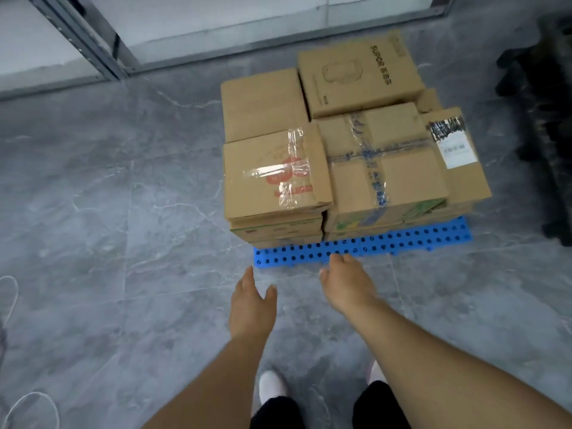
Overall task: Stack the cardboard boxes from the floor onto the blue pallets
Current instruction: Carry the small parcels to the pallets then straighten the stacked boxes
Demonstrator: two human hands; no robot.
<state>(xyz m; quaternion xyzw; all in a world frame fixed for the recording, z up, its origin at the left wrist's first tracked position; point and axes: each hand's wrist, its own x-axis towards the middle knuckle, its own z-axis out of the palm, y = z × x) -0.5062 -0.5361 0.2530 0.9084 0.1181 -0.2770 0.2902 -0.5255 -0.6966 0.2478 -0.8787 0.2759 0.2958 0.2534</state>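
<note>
Left hand (251, 305) and right hand (348, 284) hang relaxed, empty; boxes (356, 162) hide most of pallet (365, 246).

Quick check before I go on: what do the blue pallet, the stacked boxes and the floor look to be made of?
Blue pallet: looks like moulded plastic, matte, with a regular grid of round holes.
Stacked boxes: brown corrugated cardboard, matte, with creased flaps and glossy clear tape over the seams.
Floor: probably polished stone or marble-look tile, grey with white veins and straight joints.

head view, looking steeply down and forward, near stacked boxes (349, 156), floor (93, 212)
</note>
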